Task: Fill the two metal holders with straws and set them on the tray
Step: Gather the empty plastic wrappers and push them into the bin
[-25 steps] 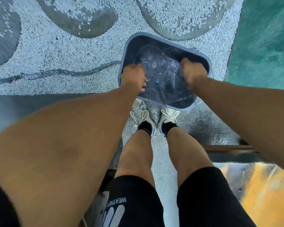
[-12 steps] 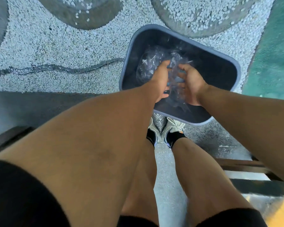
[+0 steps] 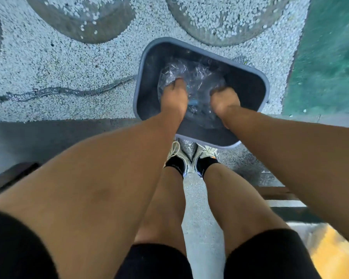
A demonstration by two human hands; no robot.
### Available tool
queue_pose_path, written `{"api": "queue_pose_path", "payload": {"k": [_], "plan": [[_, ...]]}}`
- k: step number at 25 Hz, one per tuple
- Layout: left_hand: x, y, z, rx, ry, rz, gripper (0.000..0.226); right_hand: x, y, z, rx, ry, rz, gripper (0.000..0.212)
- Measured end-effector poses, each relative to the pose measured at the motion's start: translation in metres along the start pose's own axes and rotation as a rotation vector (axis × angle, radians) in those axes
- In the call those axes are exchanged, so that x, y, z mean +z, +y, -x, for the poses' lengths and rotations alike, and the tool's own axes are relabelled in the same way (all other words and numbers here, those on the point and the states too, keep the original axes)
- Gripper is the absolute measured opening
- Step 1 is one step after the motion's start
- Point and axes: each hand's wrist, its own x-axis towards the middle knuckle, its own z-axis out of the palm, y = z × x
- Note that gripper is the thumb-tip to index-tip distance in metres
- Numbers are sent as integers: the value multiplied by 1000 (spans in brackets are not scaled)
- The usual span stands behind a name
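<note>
No straws, metal holders or tray are in view. A grey plastic bin (image 3: 248, 81) stands on the floor just ahead of my shoes. Crumpled clear plastic wrap (image 3: 197, 77) lies inside it. My left hand (image 3: 174, 95) reaches down into the bin with its fingers extended, pressing on the plastic. My right hand (image 3: 224, 100) is pushed into the plastic beside it. Its fingertips are buried in the wrap and blurred, so their grip does not show.
The bin sits on a white pebble floor (image 3: 69, 67) with dark round stones (image 3: 83, 19) set into it. A green surface (image 3: 330, 57) runs along the right. A metal step and an orange patch (image 3: 334, 252) lie at lower right.
My hands were at the bin's sides holding the plastic, came together at its middle, and now push deeper into the bin, slightly apart. My view has shifted.
</note>
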Motion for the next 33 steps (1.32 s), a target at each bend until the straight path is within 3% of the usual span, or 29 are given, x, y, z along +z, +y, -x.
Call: {"api": "queue_pose_path", "payload": {"k": [3,6,8,13,20,26,33], "plan": [[-33,10,57,72,31,-300,38,-33,-7,53,-34,-7,88,40],[-64,26,126,91,-97,-636,38,-62,-15,123,-67,-73,142,30],[-77,31,169,63,-156,-695,39,-80,-22,170,-135,-130,172,26],[-123,42,301,116,-195,-697,39,-111,-33,310,-143,-194,90,33],[-174,15,425,190,-246,-589,25,-111,-19,449,-222,-205,260,35],[-229,-24,475,331,48,-527,30,-78,-36,515,-326,-281,314,38],[-260,-109,515,153,213,-201,33,-50,-49,553,-507,-354,534,29]]}}
